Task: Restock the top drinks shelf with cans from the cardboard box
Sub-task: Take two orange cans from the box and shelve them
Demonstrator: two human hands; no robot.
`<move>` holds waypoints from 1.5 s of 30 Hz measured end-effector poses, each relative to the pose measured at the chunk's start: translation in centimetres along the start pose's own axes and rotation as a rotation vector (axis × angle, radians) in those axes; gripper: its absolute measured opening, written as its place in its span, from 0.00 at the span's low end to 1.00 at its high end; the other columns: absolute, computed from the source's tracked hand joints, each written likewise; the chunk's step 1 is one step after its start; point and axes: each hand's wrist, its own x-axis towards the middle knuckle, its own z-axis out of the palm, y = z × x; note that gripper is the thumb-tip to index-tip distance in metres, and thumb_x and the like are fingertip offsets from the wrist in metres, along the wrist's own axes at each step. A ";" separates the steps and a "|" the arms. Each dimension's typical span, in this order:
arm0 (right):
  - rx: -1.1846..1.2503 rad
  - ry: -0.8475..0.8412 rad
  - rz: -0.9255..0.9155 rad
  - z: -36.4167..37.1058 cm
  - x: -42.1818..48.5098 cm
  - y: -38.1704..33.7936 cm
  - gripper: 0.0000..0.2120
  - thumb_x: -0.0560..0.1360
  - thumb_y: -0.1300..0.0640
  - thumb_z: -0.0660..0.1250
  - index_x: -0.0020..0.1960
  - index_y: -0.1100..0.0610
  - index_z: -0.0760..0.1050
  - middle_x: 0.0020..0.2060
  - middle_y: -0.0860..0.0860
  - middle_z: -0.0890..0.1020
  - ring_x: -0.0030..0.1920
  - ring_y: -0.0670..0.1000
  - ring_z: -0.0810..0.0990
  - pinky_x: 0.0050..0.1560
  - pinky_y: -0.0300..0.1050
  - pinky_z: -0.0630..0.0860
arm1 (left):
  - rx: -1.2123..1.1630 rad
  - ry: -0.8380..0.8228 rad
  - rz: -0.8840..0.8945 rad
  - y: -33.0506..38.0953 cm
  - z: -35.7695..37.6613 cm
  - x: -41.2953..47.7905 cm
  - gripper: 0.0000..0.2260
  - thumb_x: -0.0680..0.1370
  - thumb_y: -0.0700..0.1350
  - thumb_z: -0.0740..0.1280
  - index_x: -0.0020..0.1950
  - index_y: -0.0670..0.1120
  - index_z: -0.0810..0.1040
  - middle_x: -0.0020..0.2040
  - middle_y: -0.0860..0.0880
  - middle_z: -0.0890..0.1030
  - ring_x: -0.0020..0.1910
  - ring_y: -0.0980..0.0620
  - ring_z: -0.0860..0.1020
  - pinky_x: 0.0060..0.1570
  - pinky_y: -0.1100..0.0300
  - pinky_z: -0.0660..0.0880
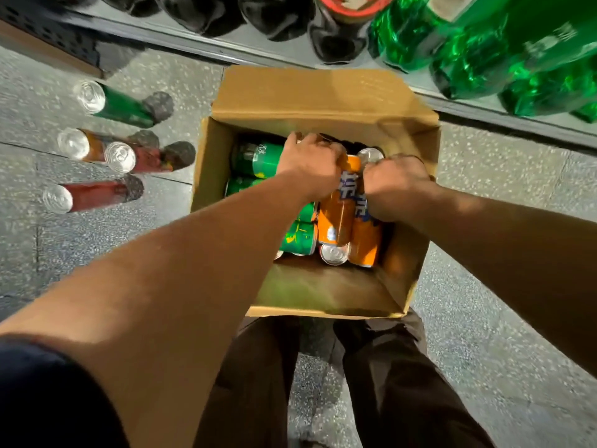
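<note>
head view: both hands down in the open cardboard box (pixel 206 163) on the speckled floor (pixel 500 286), right in front of a shelf (pixel 193 43).
grips the upper end of the left orange can (pixel 336 218) with the left hand (pixel 310 163), fingers curled over it; wraps the right hand (pixel 397 185) around the right orange can (pixel 365 240), pressed against the first. packed beside them in the box: green cans (pixel 258 160) on their sides, plus a silver can top (pixel 371 155) behind the hands. standing well apart on the floor to the left: four upright cans (pixel 87 195), one green, the others reddish or brown. on the shelf: dark bottles (pixel 274 14) and green bottles (pixel 484 53).
</note>
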 end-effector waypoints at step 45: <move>0.130 -0.137 -0.282 0.5 -2.2 0.1 0.34 0.61 0.42 0.77 0.61 0.53 0.70 0.51 0.52 0.79 0.52 0.55 0.79 0.48 0.44 0.72 | -0.118 -0.215 0.077 2.6 -0.4 -5.2 0.35 0.68 0.62 0.72 0.67 0.47 0.65 0.61 0.45 0.76 0.59 0.44 0.75 0.48 0.55 0.69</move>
